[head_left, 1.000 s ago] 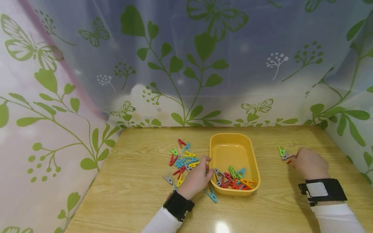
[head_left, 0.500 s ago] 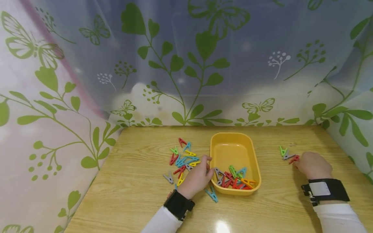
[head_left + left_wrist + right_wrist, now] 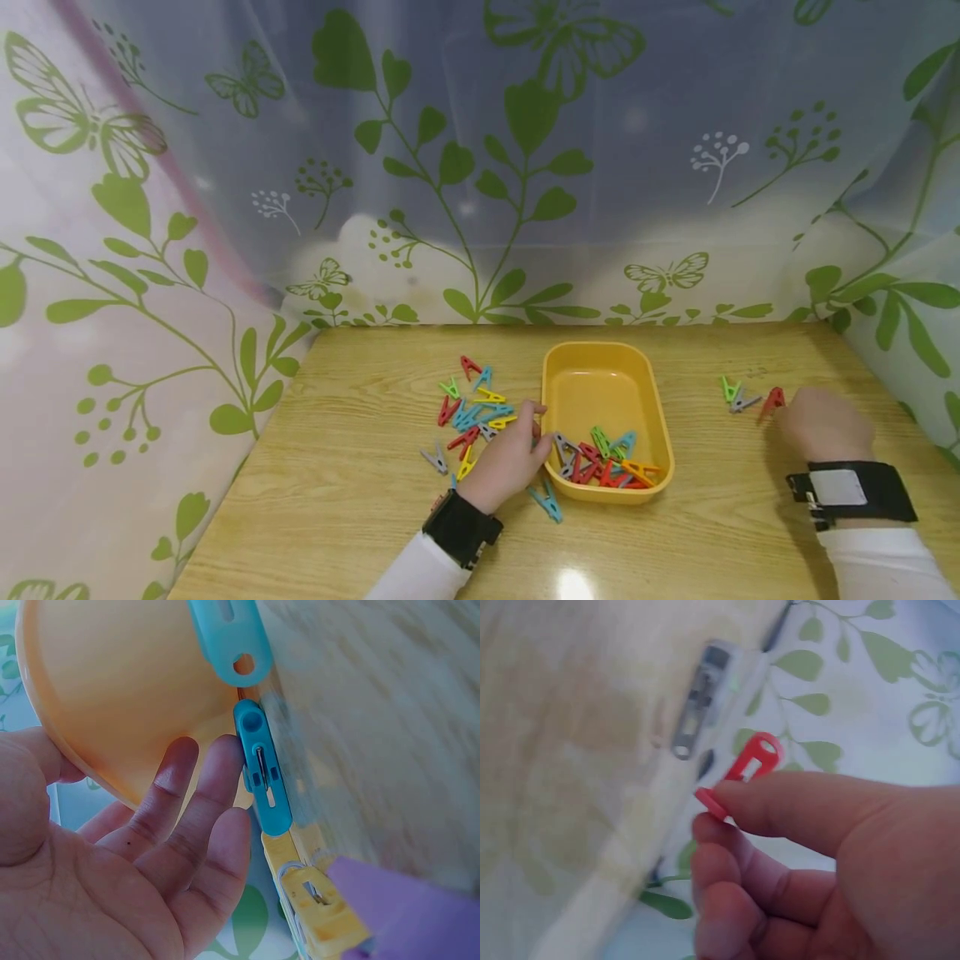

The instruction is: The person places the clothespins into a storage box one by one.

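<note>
My right hand (image 3: 825,423) pinches a red clothespin (image 3: 772,402) between thumb and fingers. The right wrist view shows the red clothespin (image 3: 754,759) sticking out beyond the thumb. Just left of it on the table lie a grey clothespin (image 3: 744,402) and a green clothespin (image 3: 730,388). My left hand (image 3: 504,462) rests against the left side of a yellow plastic tray (image 3: 596,353), fingers relaxed. In the left wrist view, a blue clothespin (image 3: 262,769) stands close to the fingertips. Several mixed-colour clothespins lie in the tray's near end.
Several loose clothespins (image 3: 465,414) in red, blue, yellow, green and grey are scattered left of the tray. Another blue clothespin (image 3: 546,503) lies by the tray's near left corner. A patterned curtain (image 3: 480,167) hangs behind the wooden table (image 3: 337,533).
My right hand has moved to the right with the red clothespin, drawing it away from the grey one, and the clothespin has turned more upright. My left hand and the tray have stayed put.
</note>
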The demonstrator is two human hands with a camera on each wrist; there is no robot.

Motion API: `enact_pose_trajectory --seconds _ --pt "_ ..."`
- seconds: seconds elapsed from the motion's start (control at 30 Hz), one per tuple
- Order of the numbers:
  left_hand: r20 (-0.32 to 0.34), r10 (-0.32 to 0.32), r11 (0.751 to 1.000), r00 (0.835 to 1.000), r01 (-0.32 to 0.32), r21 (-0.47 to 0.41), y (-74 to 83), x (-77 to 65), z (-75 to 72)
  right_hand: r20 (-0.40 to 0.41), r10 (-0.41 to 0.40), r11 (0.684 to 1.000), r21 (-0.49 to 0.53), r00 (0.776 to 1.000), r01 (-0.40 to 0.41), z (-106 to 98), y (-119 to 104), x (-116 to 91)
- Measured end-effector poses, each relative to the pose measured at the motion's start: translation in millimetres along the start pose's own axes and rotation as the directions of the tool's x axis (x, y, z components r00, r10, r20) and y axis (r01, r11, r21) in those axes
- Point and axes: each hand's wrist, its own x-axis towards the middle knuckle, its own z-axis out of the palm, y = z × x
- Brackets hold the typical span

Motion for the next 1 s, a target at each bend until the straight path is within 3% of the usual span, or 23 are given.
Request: enact_pose_trajectory --seconds 0.13,0.23,0.33,0.67,0.87,1.0 --pt "0.001 0.005 1.000 1.000 -0.005 0.002 -0.2 -0.4 0.0 -0.154 -0.059 0.998 0.011 0.986 0.061 -3.1 -13.0 -10.2" --pt "0.003 0.008 1.000 1.000 -0.008 0.000 0.2 -0.5 -0.7 -0.286 -0.113 0.993 0.011 0.951 0.121 -5.8 -31.7 -20.5" --pt "0.006 0.003 1.000 1.000 -0.003 -0.003 0.7 -0.1 -1.2 -0.355 -0.161 0.985 0.009 0.921 0.175 -10.8 -52.3 -30.9" --pt "0.007 -0.004 1.000 1.000 0.004 0.002 2.4 -0.3 -2.1 -0.393 -0.329 0.940 -0.049 0.859 0.338 -3.2 -110.5 -55.8" --pt "0.008 0.004 1.000 1.000 -0.004 -0.004 2.1 -1.0 -1.3 -0.402 -0.406 0.906 -0.062 0.821 0.418 12.8 -131.6 -63.1" --pt "0.006 0.012 1.000 1.000 -0.012 -0.003 1.0 -0.8 -0.6 -0.384 -0.442 0.889 -0.068 0.811 0.452 23.8 -140.3 -64.6"
